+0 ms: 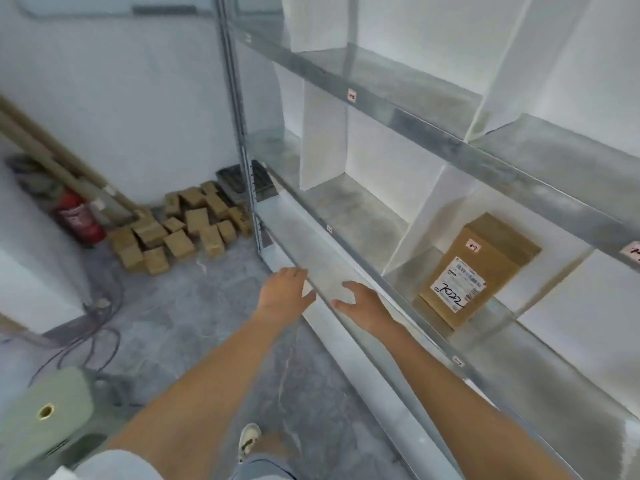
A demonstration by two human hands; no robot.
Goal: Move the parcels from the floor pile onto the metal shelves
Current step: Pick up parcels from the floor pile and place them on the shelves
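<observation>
Bare forearms, pale short sleeve (114, 465), faded blue jeans (263, 467), off-white shoe (248, 439)

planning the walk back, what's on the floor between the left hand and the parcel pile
In the head view, only bare grey floor lies between the left hand and the parcel pile; the cables sit further left.

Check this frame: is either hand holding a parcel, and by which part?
Nothing is held. The left hand and right hand are both open and empty, extended beside the metal shelf edge.
</observation>
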